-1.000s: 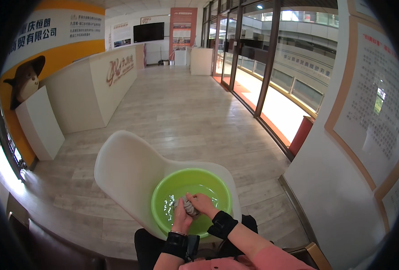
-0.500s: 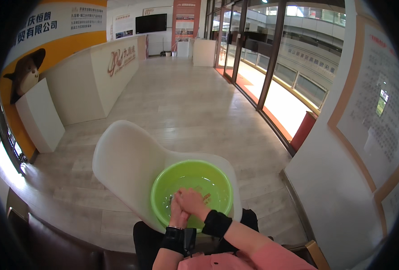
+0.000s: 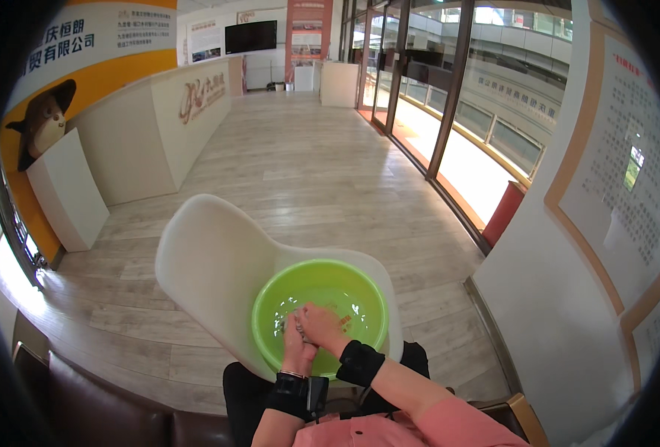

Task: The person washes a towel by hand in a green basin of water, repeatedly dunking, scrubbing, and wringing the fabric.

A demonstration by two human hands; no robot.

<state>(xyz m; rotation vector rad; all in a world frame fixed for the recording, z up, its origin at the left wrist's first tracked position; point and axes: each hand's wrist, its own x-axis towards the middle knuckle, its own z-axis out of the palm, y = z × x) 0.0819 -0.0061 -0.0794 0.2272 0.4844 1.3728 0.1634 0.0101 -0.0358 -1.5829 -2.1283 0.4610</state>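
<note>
Left hand [image 3: 296, 352], right hand [image 3: 322, 328] — grey cloth [image 3: 301, 326] between — mostly hidden.

Eleven o'clock: black screen [image 3: 251, 36] at far wall. Ten: pale counter [image 3: 132, 141]. Nine to ten: dark-hatted figure [image 3: 44, 123] by white plinth [image 3: 73, 195]. One: dark-framed glass doors [image 3: 412, 89]. Three: red upright block [image 3: 504, 212], bordered notice board [image 3: 609, 179]. Eight: dark brown seat [image 3: 110, 410].

— Where's the light from?
— Daylight through the glass wall [image 3: 486, 97], ahead and right of the grip [image 3: 319, 326]; the walkway [image 3: 460, 177] outside burns white
— Glare?
— Glints on the water [image 3: 354, 305] around the grip, pale sheen on the floor [image 3: 300, 171] beyond it
— Edges?
— Bent, with black corners; grip slightly soft
</note>
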